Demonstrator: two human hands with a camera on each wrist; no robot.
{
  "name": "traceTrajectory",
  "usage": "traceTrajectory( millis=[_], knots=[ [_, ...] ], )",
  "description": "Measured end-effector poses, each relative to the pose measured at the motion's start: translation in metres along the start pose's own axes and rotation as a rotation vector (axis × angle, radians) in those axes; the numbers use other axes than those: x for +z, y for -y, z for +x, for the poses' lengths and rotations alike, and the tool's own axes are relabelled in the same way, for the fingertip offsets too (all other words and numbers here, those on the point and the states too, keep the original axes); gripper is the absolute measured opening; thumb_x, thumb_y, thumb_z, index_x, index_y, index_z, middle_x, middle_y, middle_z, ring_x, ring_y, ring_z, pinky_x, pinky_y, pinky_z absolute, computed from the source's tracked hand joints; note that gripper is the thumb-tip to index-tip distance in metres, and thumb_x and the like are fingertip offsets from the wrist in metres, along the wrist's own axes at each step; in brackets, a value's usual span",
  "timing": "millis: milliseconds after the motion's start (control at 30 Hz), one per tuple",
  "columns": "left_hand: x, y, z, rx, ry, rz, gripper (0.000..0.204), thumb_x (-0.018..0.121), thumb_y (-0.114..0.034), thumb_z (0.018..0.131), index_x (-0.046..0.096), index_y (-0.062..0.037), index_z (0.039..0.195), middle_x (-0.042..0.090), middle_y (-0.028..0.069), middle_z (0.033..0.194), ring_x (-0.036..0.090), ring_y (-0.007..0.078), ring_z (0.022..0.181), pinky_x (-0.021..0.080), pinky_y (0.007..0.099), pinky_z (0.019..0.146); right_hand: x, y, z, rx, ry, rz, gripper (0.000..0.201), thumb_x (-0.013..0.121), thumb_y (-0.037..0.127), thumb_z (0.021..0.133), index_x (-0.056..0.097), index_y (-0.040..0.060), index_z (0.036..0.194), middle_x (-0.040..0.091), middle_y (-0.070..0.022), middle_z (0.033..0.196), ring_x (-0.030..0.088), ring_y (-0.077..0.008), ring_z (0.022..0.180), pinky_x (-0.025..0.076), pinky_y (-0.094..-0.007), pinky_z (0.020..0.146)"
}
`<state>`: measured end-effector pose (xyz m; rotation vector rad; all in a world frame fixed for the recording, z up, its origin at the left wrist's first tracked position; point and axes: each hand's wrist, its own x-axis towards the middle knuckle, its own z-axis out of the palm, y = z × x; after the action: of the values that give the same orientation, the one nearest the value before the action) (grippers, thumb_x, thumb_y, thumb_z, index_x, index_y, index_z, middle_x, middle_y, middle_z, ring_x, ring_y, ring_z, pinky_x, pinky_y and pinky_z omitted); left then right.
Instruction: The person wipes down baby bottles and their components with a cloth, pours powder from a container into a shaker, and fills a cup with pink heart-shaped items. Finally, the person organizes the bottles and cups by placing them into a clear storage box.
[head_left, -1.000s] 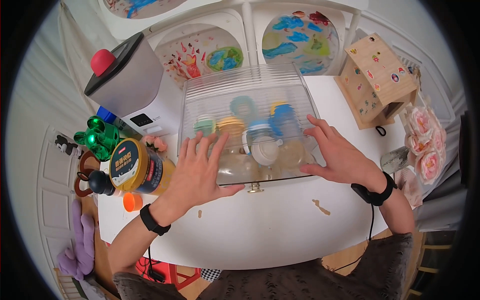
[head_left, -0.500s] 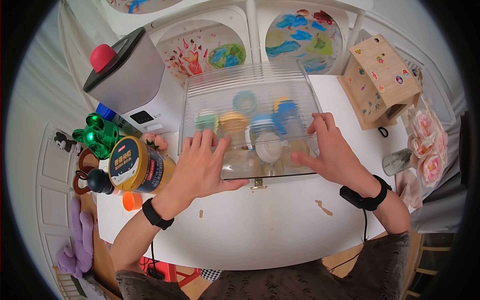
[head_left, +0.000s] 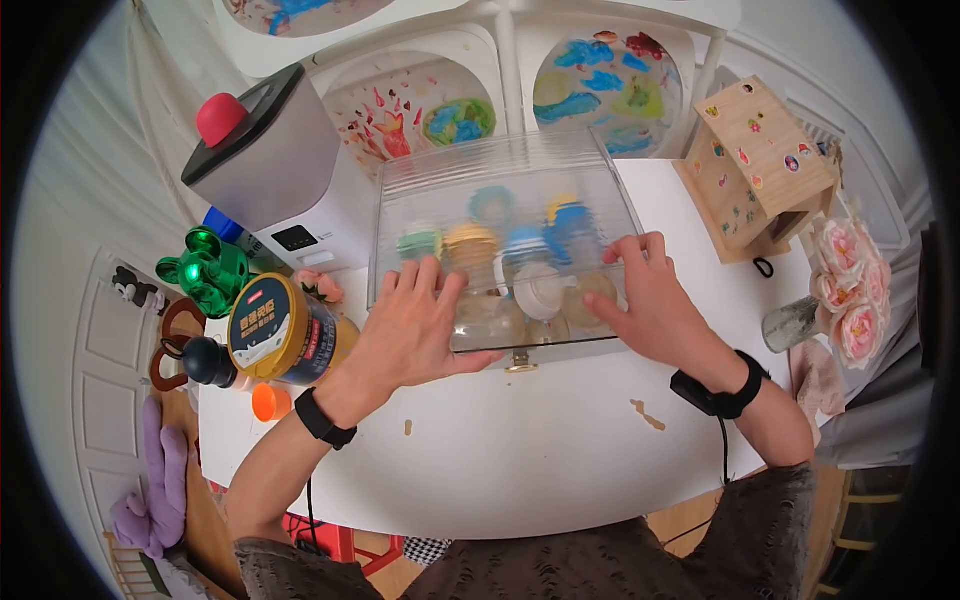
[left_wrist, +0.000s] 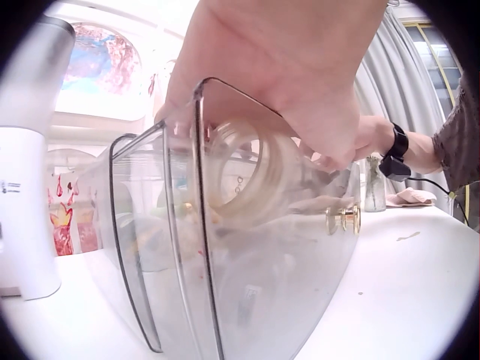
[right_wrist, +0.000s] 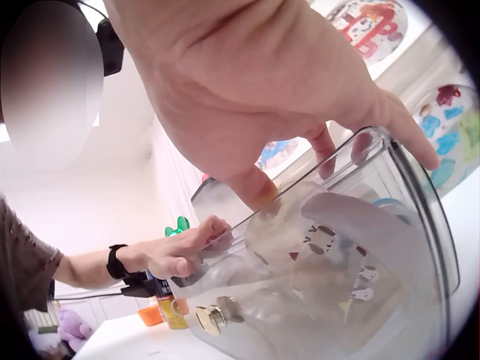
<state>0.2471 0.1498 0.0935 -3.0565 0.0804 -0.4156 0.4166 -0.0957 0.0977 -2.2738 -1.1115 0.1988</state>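
Note:
A clear plastic box (head_left: 505, 170) with a ribbed lid stands on the white table, and a gold knob (head_left: 521, 361) sits on its front. Through the plastic I see baby bottles (head_left: 525, 245) with blue, yellow and green tops. My left hand (head_left: 405, 325) rests over the lid's front left part, fingers spread forward and thumb along the front edge. At the front right corner, my right hand (head_left: 660, 305) touches the lid (right_wrist: 337, 176), its thumb on top and fingers toward the right side. Inside, a bottle (left_wrist: 247, 172) shows near my left palm.
To the left stand a grey-white appliance (head_left: 290, 180), a yellow tub (head_left: 285, 330), a dark-capped bottle (head_left: 205, 362), an orange cup (head_left: 270, 402) and a shiny green figure (head_left: 207, 275). A wooden house (head_left: 760, 165) and a vase (head_left: 790, 322) of pink roses (head_left: 850, 285) stand right.
My right hand has drawn inward onto the box's front right corner, its fingers less spread. My left hand stays on the lid, its thumb still along the front edge.

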Motion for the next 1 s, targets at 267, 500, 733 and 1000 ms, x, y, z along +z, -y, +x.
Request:
traceTrajectory(
  millis=[267, 500, 733, 1000],
  knots=[
    [-0.009, -0.017, -0.004, 0.006, -0.036, -0.028, 0.076, 0.076, -0.063, 0.076, 0.058, -0.0041, 0.120, 0.049, 0.0174, 0.110, 0.048, 0.0341, 0.100, 0.039, 0.0447, 0.089, 0.016, 0.008, -0.012, -0.027, -0.133, -0.216, 0.056, 0.082, 0.034, 0.082, 0.055, -0.0084, 0.108, 0.045, -0.0303, 0.130, 0.041, -0.0484, 0.124, 0.043, -0.0542, 0.100],
    [0.006, -0.060, -0.003, 0.179, -0.053, -0.058, 0.035, 0.072, -0.038, 0.088, 0.061, -0.0107, 0.107, 0.054, 0.0061, 0.098, 0.053, 0.0252, 0.095, 0.043, 0.0393, 0.083, 0.015, 0.011, -0.011, -0.003, -0.084, -0.189, 0.055, 0.088, 0.030, 0.074, 0.055, -0.0025, 0.105, 0.038, -0.0279, 0.139, 0.037, -0.0527, 0.127, 0.044, -0.0612, 0.096],
    [0.007, -0.059, -0.003, 0.223, -0.021, -0.155, 0.014, 0.068, -0.025, 0.090, 0.061, -0.0126, 0.092, 0.053, 0.0016, 0.086, 0.055, 0.0206, 0.089, 0.043, 0.0370, 0.080, 0.006, 0.027, -0.007, 0.083, 0.041, -0.239, 0.052, 0.090, 0.031, 0.071, 0.059, 0.0065, 0.105, 0.039, -0.0198, 0.144, 0.035, -0.0553, 0.129, 0.045, -0.0657, 0.091],
    [-0.016, -0.045, -0.013, 0.043, -0.055, -0.201, 0.027, 0.074, -0.030, 0.086, 0.066, -0.0131, 0.106, 0.055, 0.0067, 0.101, 0.054, 0.0264, 0.097, 0.043, 0.0395, 0.085, 0.016, 0.008, -0.009, 0.028, -0.030, -0.197, 0.033, 0.058, 0.040, 0.101, 0.074, 0.0108, 0.098, 0.038, -0.0167, 0.152, 0.028, -0.0593, 0.133, 0.038, -0.0691, 0.100]
  ],
)
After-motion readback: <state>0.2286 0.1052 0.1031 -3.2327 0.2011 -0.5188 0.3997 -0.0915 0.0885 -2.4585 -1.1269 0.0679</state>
